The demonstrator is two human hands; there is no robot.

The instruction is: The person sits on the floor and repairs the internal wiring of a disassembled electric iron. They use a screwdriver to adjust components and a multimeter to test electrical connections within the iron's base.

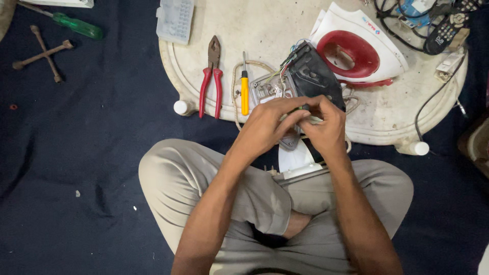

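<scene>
An opened clothes iron base [310,76] lies on a low white table [254,30], its black part and coloured wires exposed. My left hand [267,125] and my right hand [326,127] meet at the iron's near end, fingers pinched together on thin wires there. What the fingertips grip is partly hidden. A white part [294,159] rests below my hands, near my crossed legs.
Red-handled pliers [211,76] and a yellow-handled screwdriver [245,91] lie left of the iron. The white and red iron cover [356,51] sits behind it. A remote [448,28], a clear parts box [175,20], a green screwdriver [76,24] and a cross wrench [43,52] lie around.
</scene>
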